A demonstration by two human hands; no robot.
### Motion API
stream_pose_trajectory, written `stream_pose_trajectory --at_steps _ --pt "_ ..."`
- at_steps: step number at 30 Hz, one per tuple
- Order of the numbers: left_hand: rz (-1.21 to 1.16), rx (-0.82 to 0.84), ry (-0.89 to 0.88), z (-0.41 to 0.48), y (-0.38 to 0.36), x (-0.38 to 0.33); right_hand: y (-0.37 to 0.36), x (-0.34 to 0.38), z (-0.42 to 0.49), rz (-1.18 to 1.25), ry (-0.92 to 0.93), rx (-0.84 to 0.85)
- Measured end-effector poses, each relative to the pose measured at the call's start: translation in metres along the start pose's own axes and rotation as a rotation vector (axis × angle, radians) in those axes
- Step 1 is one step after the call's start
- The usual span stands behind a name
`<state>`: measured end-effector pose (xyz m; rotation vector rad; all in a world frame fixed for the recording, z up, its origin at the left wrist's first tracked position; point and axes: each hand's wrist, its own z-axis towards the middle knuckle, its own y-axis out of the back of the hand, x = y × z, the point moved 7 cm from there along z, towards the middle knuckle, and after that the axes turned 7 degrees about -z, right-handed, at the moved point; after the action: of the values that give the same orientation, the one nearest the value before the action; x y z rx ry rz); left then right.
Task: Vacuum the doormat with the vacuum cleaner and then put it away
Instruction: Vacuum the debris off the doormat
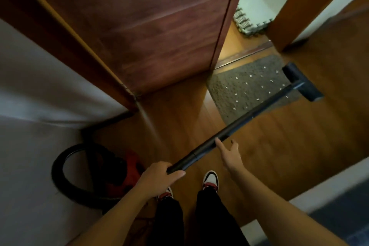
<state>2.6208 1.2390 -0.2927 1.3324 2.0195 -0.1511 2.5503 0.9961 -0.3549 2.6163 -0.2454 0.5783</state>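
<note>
A grey doormat (249, 86) strewn with small white scraps lies on the wooden floor before a doorway. The vacuum's dark floor head (301, 84) rests at the mat's right edge. Its long black wand (239, 126) slants back toward me. My left hand (161, 173) is shut on the wand's near end. My right hand (229, 155) hovers beside the wand's middle, fingers spread, one fingertip touching or nearly touching it. The red vacuum body (129, 171) with its looped black hose (61, 173) sits on the floor at my left.
An open brown wooden door (149, 26) stands ahead on the left, close to the mat's left edge. A door frame post (295, 16) stands at the right. White walls (30, 86) close in left and lower right. My shoes (210, 180) are just behind the wand.
</note>
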Motion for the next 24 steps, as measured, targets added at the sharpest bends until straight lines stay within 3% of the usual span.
stream_pose_trajectory --at_steps 3,5,9,11,18,24 --pt "-0.036 0.011 -0.009 0.018 -0.010 0.022 -0.057 -0.007 0.012 0.707 -0.153 0.143" --pt "-0.046 0.017 0.001 0.031 -0.017 0.039 -0.086 -0.010 0.024 0.905 -0.156 0.061" --pt "-0.117 0.132 0.072 0.056 -0.036 0.077 -0.126 -0.036 0.056 0.834 -0.221 -0.112" --pt "-0.175 0.195 0.128 0.066 -0.047 0.096 -0.147 -0.050 0.070 0.800 -0.244 -0.087" --pt "-0.205 0.112 0.191 0.073 -0.060 0.142 -0.203 -0.082 0.094 0.746 -0.314 0.031" --pt "-0.217 0.155 0.226 0.087 -0.058 0.166 -0.228 -0.095 0.103 0.763 -0.357 0.071"
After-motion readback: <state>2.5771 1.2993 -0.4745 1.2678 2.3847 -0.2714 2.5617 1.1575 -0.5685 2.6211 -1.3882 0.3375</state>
